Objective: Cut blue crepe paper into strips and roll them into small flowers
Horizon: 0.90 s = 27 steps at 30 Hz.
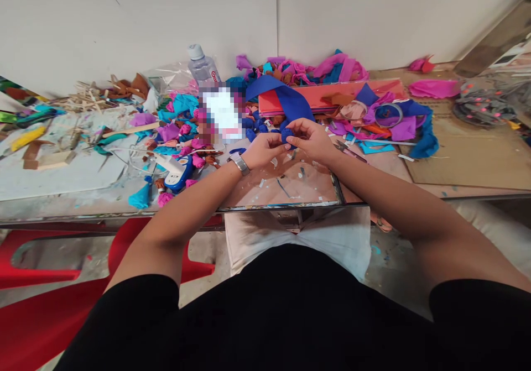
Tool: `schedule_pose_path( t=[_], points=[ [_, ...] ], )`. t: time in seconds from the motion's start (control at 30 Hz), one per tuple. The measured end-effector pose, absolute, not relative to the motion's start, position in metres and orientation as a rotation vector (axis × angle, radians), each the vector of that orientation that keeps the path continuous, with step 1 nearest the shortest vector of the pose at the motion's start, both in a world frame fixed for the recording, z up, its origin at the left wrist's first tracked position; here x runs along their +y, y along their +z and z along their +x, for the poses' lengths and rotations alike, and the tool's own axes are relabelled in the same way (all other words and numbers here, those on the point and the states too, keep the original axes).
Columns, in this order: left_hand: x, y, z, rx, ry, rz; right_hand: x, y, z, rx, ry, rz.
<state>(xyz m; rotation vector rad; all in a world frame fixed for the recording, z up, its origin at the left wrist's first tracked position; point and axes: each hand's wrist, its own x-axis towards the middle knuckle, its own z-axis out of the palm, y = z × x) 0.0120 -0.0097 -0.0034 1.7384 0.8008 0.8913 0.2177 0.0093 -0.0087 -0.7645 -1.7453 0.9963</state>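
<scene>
Above the table edge, both hands meet around a small rolled piece of blue crepe paper (286, 134). My right hand (312, 139) is closed, thumb and fingers pinching the roll from the right. From the left, my left hand (264, 149), a watch on its wrist, holds the roll's lower side with bent fingers; the fingertips partly hide it. A wide blue crepe paper strip (296, 104) extends behind the hands, across a red folder-like stack (332, 95). Small crumpled blue pieces (259, 125) lie just beyond my left hand.
A plastic bottle (203, 67) stands behind a pixelated bright screen (224, 111). A blue power strip (179, 173) with a cable sits left. Coloured paper scraps (182, 105), a tape roll (388, 115) and cardboard (477, 155) cover the table. Red stools (45, 315) stand below left.
</scene>
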Motion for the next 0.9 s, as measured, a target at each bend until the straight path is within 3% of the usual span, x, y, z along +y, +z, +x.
schedule_pose_path(
  t=[0.27,0.9],
  points=[
    [-0.008,-0.002,0.009,0.874,0.844,1.806,0.009,-0.006,0.22,-1.818,1.138,-0.77],
    [-0.012,0.009,0.006,1.025,0.832,1.758,0.006,0.0,0.221,-1.775,1.088,-1.004]
  ],
)
